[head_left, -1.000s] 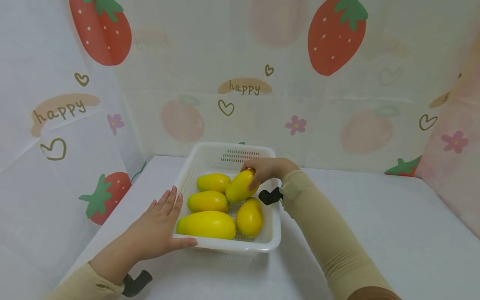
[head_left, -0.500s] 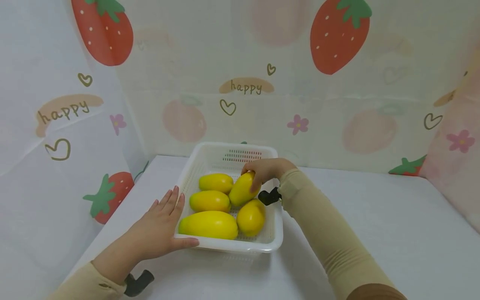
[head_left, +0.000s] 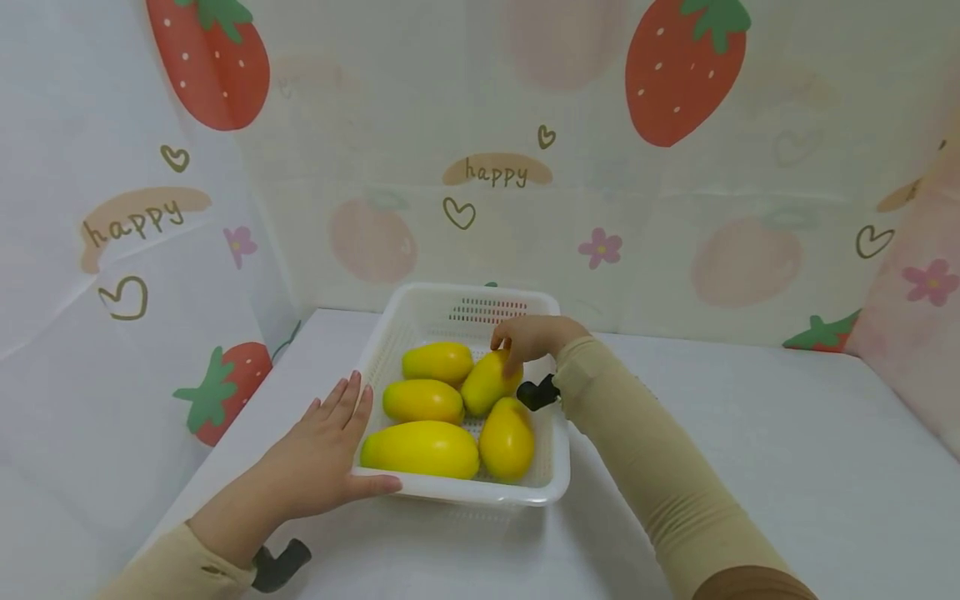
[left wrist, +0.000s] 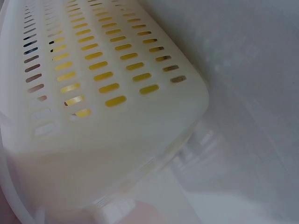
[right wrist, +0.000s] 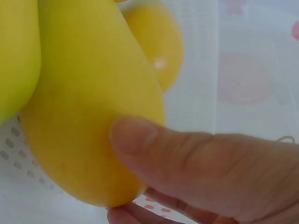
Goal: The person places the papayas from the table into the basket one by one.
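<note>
My right hand reaches over the right side of the white basket and grips a yellow mango by its far end. In the right wrist view the thumb lies on top of this mango, with fingertips at its lower end. Several other yellow mangoes surround it in the basket: a back one, a middle one, a large front one and one at front right. My left hand rests on the basket's front left corner, fingers straight along the left rim, thumb on the front rim.
The basket stands on a white-covered table. Behind it rises a backdrop printed with strawberries and hearts. A similar sheet closes the left side. The left wrist view shows the basket's slotted wall with yellow behind its holes.
The mango in my right hand has come down a little among the others. The front right mango has shifted slightly. My left hand has stayed on the basket corner while the head view drifted slightly.
</note>
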A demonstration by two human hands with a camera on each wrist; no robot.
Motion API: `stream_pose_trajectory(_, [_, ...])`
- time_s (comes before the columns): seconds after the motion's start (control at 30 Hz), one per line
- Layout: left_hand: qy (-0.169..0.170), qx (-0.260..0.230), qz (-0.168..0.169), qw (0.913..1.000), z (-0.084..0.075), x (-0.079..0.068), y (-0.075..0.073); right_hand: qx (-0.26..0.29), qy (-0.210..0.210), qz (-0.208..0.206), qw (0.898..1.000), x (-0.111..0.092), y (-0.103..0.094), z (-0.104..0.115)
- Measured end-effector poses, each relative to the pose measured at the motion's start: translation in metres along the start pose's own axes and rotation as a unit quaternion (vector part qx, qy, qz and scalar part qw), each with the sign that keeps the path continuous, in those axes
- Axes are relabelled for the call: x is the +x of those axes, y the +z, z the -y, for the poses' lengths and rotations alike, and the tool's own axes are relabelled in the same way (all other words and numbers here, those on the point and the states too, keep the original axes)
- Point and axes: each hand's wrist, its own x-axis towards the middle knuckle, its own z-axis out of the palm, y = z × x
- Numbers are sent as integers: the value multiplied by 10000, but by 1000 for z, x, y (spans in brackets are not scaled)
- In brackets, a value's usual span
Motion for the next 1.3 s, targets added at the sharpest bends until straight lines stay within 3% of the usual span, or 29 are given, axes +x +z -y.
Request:
stream_pose_trajectory(0.4, [56,-5,-16,10000,-5,-1,-2,-141,-30,-46,9999,-8,-5,-7])
stream_pose_trajectory(0.7, [38,-8,78,10000,-7,-1,-4,606,-547,-222,9964,-22,-16,-18])
stream_pose_trajectory(0.9, [7,-100,203,9997,-10,-2,-6,949,-610,-211,9934,-34,-15,-18])
stream_pose_trajectory(1.3, [-21,-44,185,9998,-9,-1,-10,683,-1109,-257,9911,-50,-14,-13])
